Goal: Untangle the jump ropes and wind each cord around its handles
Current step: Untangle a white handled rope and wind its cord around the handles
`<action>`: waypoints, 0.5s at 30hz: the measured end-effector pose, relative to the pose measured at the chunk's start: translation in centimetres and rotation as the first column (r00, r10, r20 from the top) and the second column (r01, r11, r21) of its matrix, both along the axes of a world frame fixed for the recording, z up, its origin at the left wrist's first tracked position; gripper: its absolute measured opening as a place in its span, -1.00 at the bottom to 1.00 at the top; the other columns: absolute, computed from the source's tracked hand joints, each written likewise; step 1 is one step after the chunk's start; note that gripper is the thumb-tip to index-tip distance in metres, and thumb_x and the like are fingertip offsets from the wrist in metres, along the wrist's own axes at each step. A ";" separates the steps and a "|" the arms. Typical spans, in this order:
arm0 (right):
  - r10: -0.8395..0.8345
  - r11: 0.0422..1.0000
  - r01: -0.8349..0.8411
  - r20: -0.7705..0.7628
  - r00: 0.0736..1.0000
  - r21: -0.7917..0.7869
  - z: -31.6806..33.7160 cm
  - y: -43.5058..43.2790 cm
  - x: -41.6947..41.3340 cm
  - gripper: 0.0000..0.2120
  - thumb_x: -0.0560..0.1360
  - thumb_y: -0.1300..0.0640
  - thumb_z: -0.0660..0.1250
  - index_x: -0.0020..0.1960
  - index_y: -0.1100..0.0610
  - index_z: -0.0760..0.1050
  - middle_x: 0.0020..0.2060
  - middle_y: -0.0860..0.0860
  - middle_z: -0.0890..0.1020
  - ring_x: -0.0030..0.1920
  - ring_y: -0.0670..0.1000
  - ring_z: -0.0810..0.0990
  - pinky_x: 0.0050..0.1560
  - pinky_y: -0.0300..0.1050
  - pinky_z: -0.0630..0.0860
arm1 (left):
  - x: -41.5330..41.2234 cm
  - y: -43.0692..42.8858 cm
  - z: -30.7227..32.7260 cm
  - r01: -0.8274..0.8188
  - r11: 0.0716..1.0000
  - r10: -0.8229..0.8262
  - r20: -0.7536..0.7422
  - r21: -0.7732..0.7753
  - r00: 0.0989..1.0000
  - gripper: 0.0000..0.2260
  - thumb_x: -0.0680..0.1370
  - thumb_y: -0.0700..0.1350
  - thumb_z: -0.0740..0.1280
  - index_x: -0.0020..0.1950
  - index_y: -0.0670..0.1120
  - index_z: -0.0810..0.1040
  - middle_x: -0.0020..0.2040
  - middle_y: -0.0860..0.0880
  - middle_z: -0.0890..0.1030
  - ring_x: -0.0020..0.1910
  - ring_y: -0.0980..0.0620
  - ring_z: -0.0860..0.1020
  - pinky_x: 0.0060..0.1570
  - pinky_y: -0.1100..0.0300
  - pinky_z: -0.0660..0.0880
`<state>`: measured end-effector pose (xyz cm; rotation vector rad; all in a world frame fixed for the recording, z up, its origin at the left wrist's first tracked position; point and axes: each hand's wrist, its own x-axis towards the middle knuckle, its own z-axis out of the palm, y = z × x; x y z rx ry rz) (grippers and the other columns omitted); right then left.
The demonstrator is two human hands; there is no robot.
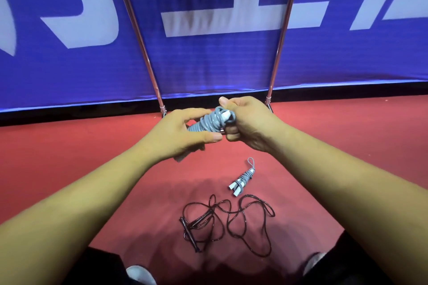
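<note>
I hold a grey jump rope in front of me, its cord coiled around white handles. My left hand grips the lower end of the bundle. My right hand grips the upper end, thumb up, where a white handle tip shows. On the red floor below lies a second grey rope, wound on its white handles with a small loop sticking out. Nearer to me a black rope lies loose and tangled, its black handles at the left.
A blue banner with white lettering stands just ahead, held by two metal poles whose feet rest on the red floor. My white shoes and dark trousers show at the bottom edge.
</note>
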<state>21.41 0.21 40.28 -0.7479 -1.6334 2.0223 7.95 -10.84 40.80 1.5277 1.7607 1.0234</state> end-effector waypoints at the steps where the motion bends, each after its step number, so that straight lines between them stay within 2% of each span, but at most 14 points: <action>1: -0.036 0.999 0.035 0.017 0.999 0.019 -0.2 -0.2 -0.1 -0.66 0.67 0.11 0.13 -0.28 0.12 0.26 -0.49 0.02 0.27 -0.56 -0.09 0.18 -0.53 -0.28 0.14 | -0.2 -0.1 -0.3 0.006 1.000 -0.006 -0.019 -0.006 1.000 -0.67 0.38 0.03 0.56 0.10 0.09 0.62 -0.22 -0.02 0.64 -0.37 -0.02 0.61 -0.42 0.03 0.50; 2: -0.068 0.997 0.067 0.031 0.997 0.031 -0.5 -0.4 -0.2 -0.66 0.67 0.11 0.13 -0.28 0.13 0.27 -0.46 0.02 0.27 -0.56 -0.08 0.19 -0.53 -0.28 0.17 | -0.4 -0.1 -0.6 0.016 1.000 -0.017 -0.024 -0.017 1.000 -0.65 0.38 0.08 0.51 0.13 0.08 0.61 -0.23 -0.06 0.63 -0.37 -0.01 0.58 -0.39 -0.02 0.50; 3: -0.095 0.995 0.094 0.041 0.995 0.037 -0.6 -0.5 -0.3 -0.66 0.67 0.11 0.14 -0.27 0.14 0.28 -0.44 0.03 0.27 -0.55 -0.07 0.20 -0.53 -0.27 0.19 | -0.2 -0.2 -0.9 0.022 0.999 -0.023 -0.018 -0.026 1.000 -0.66 0.39 0.10 0.45 0.14 0.06 0.59 -0.29 -0.06 0.60 -0.38 0.02 0.54 -0.40 0.01 0.48; 5: -0.139 0.987 0.133 0.065 0.988 0.089 -0.5 -0.6 -0.5 -0.67 0.67 0.11 0.15 -0.26 0.16 0.31 -0.42 0.06 0.30 -0.54 -0.04 0.24 -0.51 -0.25 0.24 | 0.4 -0.1 -1.2 -0.010 1.000 0.010 0.022 -0.004 1.000 -0.69 0.42 0.10 0.36 0.11 0.02 0.52 -0.38 0.01 0.52 -0.42 0.06 0.49 -0.43 0.16 0.42; 7: -0.162 0.970 0.140 0.101 0.982 0.198 -0.1 -0.6 -0.7 -0.68 0.66 0.10 0.17 -0.23 0.21 0.38 -0.41 0.10 0.35 -0.54 -0.02 0.30 -0.48 -0.20 0.31 | 1.0 0.1 -1.1 -0.079 0.995 0.072 0.111 0.059 0.991 -0.64 0.39 0.14 0.39 0.11 0.05 0.43 -0.41 0.01 0.51 -0.49 0.00 0.47 -0.50 0.22 0.37; 9: -0.158 0.960 0.126 0.110 0.981 0.251 0.3 -0.8 -0.8 -0.67 0.66 0.10 0.18 -0.23 0.24 0.43 -0.48 0.10 0.39 -0.54 -0.01 0.32 -0.46 -0.18 0.34 | 1.3 0.3 -0.8 -0.124 0.984 0.097 0.198 0.129 0.976 -0.60 0.35 0.16 0.45 0.12 0.13 0.42 -0.39 -0.02 0.53 -0.52 -0.05 0.43 -0.55 0.23 0.33; 11: -0.120 0.985 0.109 0.075 0.990 0.136 0.6 -0.8 -0.9 -0.63 0.65 0.07 0.19 -0.28 0.21 0.39 -0.56 0.03 0.37 -0.56 -0.03 0.30 -0.47 -0.21 0.31 | 1.6 0.4 -0.6 -0.179 0.970 0.113 0.347 0.166 0.931 -0.72 0.46 0.06 0.43 0.14 0.10 0.49 -0.32 -0.09 0.52 -0.45 -0.07 0.38 -0.52 0.23 0.32; 13: -0.076 0.997 0.076 0.047 0.996 -0.014 0.9 -0.7 -0.8 -0.63 0.65 0.07 0.19 -0.29 0.19 0.39 -0.53 0.01 0.33 -0.55 -0.06 0.27 -0.50 -0.24 0.28 | 2.0 0.6 -0.7 -0.232 0.958 0.121 0.500 0.167 0.858 -0.86 0.59 -0.04 0.34 0.13 0.01 0.54 -0.19 -0.09 0.56 -0.38 -0.07 0.38 -0.52 0.25 0.32; 15: -0.070 0.997 0.072 0.063 0.996 -0.033 1.2 -0.5 -0.6 -0.63 0.65 0.09 0.19 -0.30 0.20 0.42 -0.49 0.04 0.32 -0.54 -0.05 0.29 -0.49 -0.24 0.29 | 2.1 0.8 -0.8 -0.242 0.960 0.121 0.566 0.144 0.816 -0.88 0.63 -0.05 0.27 0.11 -0.04 0.54 -0.16 -0.06 0.58 -0.42 -0.02 0.40 -0.55 0.28 0.31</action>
